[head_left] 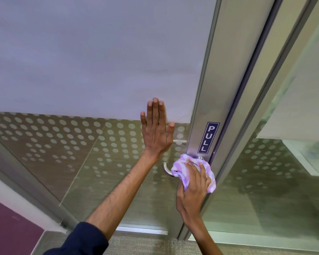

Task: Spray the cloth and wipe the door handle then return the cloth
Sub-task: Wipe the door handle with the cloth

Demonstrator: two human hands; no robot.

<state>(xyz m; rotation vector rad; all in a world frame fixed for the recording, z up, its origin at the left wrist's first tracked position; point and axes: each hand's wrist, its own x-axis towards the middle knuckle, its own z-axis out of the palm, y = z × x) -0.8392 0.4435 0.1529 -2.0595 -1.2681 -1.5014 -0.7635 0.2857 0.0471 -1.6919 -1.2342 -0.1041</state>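
Note:
A glass door with a metal lever handle (166,169) fills the view. My right hand (192,188) grips a purple and white striped cloth (181,168) and presses it around the handle, close to the metal door frame. Only the curved left end of the handle shows beside the cloth. My left hand (156,131) lies flat on the glass just above and left of the handle, fingers together and pointing up. No spray bottle is in view.
A blue PULL sign (208,138) is stuck on the metal door stile (219,89) above the handle. The glass (63,144) carries a frosted band and dot pattern. A second glass panel (283,172) stands to the right. Carpet (155,245) lies below.

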